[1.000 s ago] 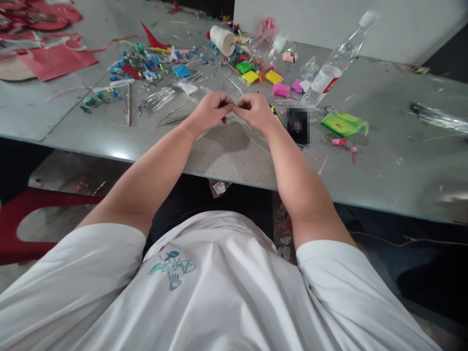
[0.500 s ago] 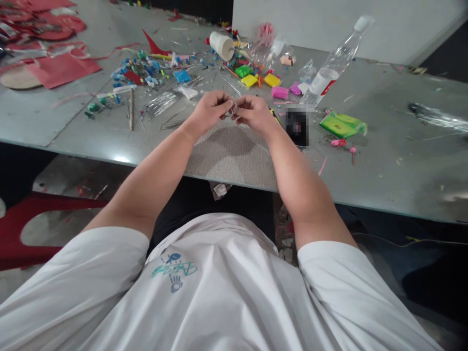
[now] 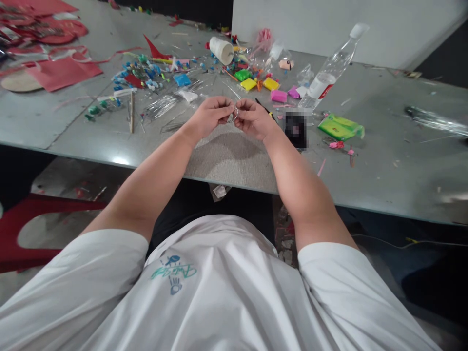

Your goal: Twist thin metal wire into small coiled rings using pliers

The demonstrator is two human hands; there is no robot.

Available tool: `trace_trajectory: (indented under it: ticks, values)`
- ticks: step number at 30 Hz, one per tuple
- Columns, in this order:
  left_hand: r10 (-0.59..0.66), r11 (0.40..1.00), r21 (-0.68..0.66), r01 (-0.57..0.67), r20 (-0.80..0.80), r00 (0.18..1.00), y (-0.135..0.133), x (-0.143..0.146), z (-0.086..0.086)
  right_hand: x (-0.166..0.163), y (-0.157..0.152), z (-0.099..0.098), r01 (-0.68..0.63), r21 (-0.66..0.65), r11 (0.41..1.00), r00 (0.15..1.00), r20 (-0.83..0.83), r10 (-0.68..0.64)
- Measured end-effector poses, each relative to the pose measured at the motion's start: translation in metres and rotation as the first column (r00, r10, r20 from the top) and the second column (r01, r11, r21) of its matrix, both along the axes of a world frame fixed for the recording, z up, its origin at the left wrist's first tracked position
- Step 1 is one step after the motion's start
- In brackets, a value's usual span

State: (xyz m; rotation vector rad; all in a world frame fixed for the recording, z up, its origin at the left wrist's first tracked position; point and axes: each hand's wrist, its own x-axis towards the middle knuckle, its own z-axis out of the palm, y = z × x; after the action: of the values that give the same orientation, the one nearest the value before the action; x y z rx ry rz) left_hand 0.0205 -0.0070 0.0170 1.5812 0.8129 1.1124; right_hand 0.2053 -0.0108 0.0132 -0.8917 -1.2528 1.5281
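Note:
Between my fingertips is a small silvery ring (image 3: 235, 114), which looks like a loop of thin wire. My left hand (image 3: 213, 116) pinches its left side and my right hand (image 3: 253, 118) pinches its right side, both just above the grey tabletop (image 3: 234, 161). Its exact shape is partly hidden by the fingers. Thin silvery wires (image 3: 173, 102) lie left of my left hand, beside a small white packet (image 3: 188, 95). A black and yellow tool (image 3: 269, 111), partly hidden, lies just beyond my right hand.
A clear bottle (image 3: 325, 78) stands back right, near a blurred dark object (image 3: 295, 129) and a green packet (image 3: 340, 126). Yellow (image 3: 248, 84) and pink (image 3: 278, 95) packets lie behind my hands. A white cup (image 3: 221, 50) lies on its side. Red material (image 3: 64, 72) spreads at left.
Both hands have shifted slightly, and their fingers have turned around the ring, which is still held between them. The view has tilted a little.

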Motion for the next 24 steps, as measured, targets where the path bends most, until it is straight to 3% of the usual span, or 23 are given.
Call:
trace_trajectory:
  ticks: [6, 11, 15, 24]
  values:
    - [0.03, 1.0, -0.008, -0.03, -0.052, 0.998, -0.001, 0.001, 0.002, 0.002, 0.008, -0.005, 0.04, 0.046, 0.998, 0.999, -0.009, -0.039]
    - [0.071, 0.996, -0.044, -0.075, -0.08, 0.994, -0.001, 0.0, 0.005, 0.008, 0.017, -0.007, 0.085, 0.307, 0.948, 0.978, 0.156, -0.139]
    - [0.092, 0.995, -0.015, -0.095, -0.138, 0.986, 0.001, -0.003, 0.005, 0.016, 0.018, -0.002, 0.046, 0.448, 0.893, 0.933, 0.299, -0.199]
    - [0.136, 0.991, 0.005, -0.137, -0.141, 0.981, 0.006, -0.004, 0.003, 0.022, 0.023, -0.008, -0.044, 0.557, 0.83, 0.87, 0.43, -0.242]
